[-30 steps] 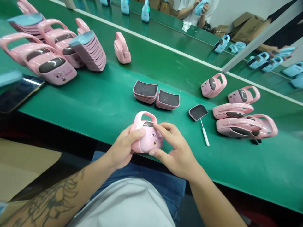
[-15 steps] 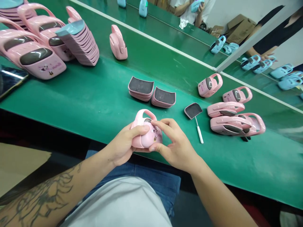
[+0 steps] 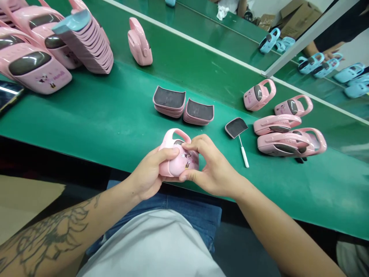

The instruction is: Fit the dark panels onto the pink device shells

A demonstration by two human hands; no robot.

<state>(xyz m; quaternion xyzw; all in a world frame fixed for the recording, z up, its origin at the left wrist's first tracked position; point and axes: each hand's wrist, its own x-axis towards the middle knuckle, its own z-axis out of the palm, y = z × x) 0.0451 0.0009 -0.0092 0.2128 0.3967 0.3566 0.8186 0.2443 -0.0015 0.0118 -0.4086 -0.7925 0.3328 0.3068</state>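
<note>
Left hand [image 3: 151,173] wraps the pink plastic case [image 3: 186,166]; right hand [image 3: 215,165] pinches it, fingertips near the dark panel [image 3: 178,142] at twelve o'clock, seemingly seating it; even pressure called for.

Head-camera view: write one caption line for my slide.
Left hand and right hand grip a pink handled plastic case at the edge of a green workbench.

A long green bench mat [image 3: 86,109] runs across the room, edged by a white strip [image 3: 184,36] — a second green bench [image 3: 230,48] lies parallel beyond it. Past that stand cardboard boxes [image 3: 300,19] and a pale wall [image 3: 353,48]; dark floor [image 3: 245,246] shows below, under even indoor light.
</note>
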